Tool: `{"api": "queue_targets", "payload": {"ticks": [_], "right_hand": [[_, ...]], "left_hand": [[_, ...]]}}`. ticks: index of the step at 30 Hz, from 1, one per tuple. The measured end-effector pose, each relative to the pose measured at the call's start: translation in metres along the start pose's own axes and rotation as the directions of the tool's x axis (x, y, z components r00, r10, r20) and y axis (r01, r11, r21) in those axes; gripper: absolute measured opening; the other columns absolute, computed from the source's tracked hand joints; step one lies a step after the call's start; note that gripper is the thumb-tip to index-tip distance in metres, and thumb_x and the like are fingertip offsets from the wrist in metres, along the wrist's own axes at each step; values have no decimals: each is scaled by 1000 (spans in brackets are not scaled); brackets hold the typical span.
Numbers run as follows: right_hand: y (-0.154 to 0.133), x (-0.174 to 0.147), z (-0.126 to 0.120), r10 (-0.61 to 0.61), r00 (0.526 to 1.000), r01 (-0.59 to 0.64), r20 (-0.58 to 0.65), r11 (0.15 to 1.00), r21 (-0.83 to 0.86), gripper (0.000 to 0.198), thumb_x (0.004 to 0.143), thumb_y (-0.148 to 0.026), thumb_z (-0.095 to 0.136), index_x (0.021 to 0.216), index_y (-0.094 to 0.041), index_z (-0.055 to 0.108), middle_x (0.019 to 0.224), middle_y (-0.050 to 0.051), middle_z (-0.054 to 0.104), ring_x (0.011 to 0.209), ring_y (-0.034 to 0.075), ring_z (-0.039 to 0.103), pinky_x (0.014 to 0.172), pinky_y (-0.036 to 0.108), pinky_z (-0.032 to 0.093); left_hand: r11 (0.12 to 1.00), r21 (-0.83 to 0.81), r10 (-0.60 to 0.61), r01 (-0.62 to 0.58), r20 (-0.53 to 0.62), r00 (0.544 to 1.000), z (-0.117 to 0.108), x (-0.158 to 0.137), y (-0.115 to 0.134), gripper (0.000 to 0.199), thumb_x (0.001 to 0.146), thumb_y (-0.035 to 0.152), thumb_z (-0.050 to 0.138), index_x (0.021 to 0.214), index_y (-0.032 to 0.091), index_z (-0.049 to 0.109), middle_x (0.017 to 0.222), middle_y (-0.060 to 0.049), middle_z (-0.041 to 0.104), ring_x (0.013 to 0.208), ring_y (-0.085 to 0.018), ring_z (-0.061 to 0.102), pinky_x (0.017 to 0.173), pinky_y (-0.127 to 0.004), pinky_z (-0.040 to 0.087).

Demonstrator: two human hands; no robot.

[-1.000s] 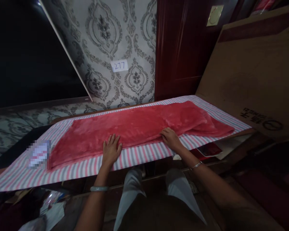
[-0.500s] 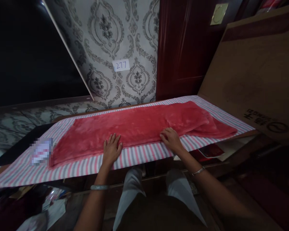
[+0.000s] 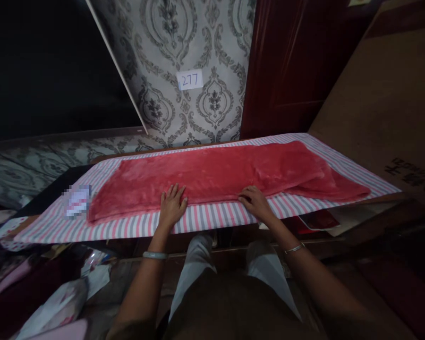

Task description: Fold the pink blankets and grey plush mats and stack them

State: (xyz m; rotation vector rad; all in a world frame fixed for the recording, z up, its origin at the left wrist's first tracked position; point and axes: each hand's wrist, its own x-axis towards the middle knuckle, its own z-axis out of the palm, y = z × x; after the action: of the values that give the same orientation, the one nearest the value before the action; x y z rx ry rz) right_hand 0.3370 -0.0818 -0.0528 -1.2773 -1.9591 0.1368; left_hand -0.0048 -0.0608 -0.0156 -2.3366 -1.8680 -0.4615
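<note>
A long red plush cloth (image 3: 205, 170), folded in layers, lies lengthwise on a striped cover. Towards its right end the upper layer slants back and a lower flap sticks out to the right. My left hand (image 3: 172, 204) rests flat on the near edge, its fingers spread over the plush. Farther right, my right hand (image 3: 254, 202) has its fingers curled together at the same edge, pinching the cloth there. The fingertips of this hand are partly hidden.
The pink, grey and white striped cover (image 3: 134, 231) drapes over a narrow table against a patterned wall. A dark screen (image 3: 56, 71) stands at the left, a large cardboard box (image 3: 386, 104) at the right. Bags and loose items (image 3: 56, 302) lie below left.
The view has tilted down and shifted a little. My right hand's fingers, flatter before, are now drawn together at the cloth's near edge. My left hand stays flat on the cloth.
</note>
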Motion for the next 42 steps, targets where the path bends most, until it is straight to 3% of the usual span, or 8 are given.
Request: {"api": "queue_targets", "payload": {"ticks": [5, 10, 13, 21, 25, 29, 38, 42], "right_hand": [[-25, 21, 2, 23, 1000, -26, -18, 986, -166, 39, 102, -35, 39, 123, -22, 69, 123, 11, 67, 118, 25, 57, 103, 44, 42], [-49, 32, 18, 82, 965, 18, 248, 927, -374, 56, 101, -45, 39, 154, -28, 41, 163, 8, 32, 150, 32, 25, 116, 60, 25], [-49, 26, 27, 144, 927, 17, 345, 906, -424, 57, 101, -46, 40, 155, -30, 40, 164, 7, 30, 151, 31, 23, 117, 61, 23], [-34, 13, 35, 17, 973, 74, 230, 923, -378, 53, 99, -44, 42, 150, -30, 47, 158, 9, 41, 146, 32, 34, 113, 62, 31], [-25, 6, 44, -6, 982, 81, 188, 916, -394, 55, 98, -46, 37, 150, -31, 47, 158, 8, 43, 146, 32, 33, 112, 62, 32], [-19, 3, 50, 1, 975, 95, 222, 900, -424, 59, 98, -50, 30, 151, -30, 46, 159, 7, 40, 147, 32, 32, 113, 61, 32], [-12, 1, 55, -19, 973, 121, 229, 890, -440, 65, 94, -54, 28, 150, -29, 49, 157, 7, 44, 145, 35, 35, 110, 61, 36], [-11, 1, 55, -38, 972, 138, 232, 890, -434, 67, 93, -55, 27, 148, -27, 52, 155, 9, 46, 143, 36, 38, 109, 62, 37]], "left_hand": [[1000, 21, -11, 11, 12, 1000, 0, -1, 2, 53, 98, 37, 41, 147, 22, 51, 159, -12, 41, 150, -29, 34, 121, -57, 26], [999, 39, -19, 17, 31, 999, -1, -2, 2, 55, 98, 38, 39, 149, 20, 48, 160, -12, 39, 150, -28, 32, 122, -55, 25], [999, 32, -18, 16, 49, 999, 0, -2, 1, 55, 98, 38, 38, 150, 21, 47, 161, -12, 38, 151, -28, 31, 122, -56, 23], [998, -31, -57, 57, 19, 998, -4, -6, 4, 55, 99, 37, 39, 152, 22, 43, 163, -12, 33, 151, -27, 30, 123, -56, 21], [969, 24, -246, 247, -64, 967, -13, -17, -12, 58, 99, 41, 40, 153, 21, 42, 165, -15, 28, 154, -32, 22, 122, -64, 15], [908, 62, -414, 414, -26, 910, -16, -33, -36, 61, 98, 46, 43, 152, 18, 46, 162, -19, 33, 152, -38, 25, 120, -65, 19], [913, 11, -407, 408, -62, 912, -9, -43, -42, 59, 97, 47, 44, 150, 23, 48, 161, -16, 37, 150, -37, 30, 121, -60, 24], [895, -26, -444, 445, -131, 886, -20, -50, -64, 51, 97, 40, 44, 142, 20, 57, 157, -16, 44, 147, -34, 36, 118, -54, 31]]}}
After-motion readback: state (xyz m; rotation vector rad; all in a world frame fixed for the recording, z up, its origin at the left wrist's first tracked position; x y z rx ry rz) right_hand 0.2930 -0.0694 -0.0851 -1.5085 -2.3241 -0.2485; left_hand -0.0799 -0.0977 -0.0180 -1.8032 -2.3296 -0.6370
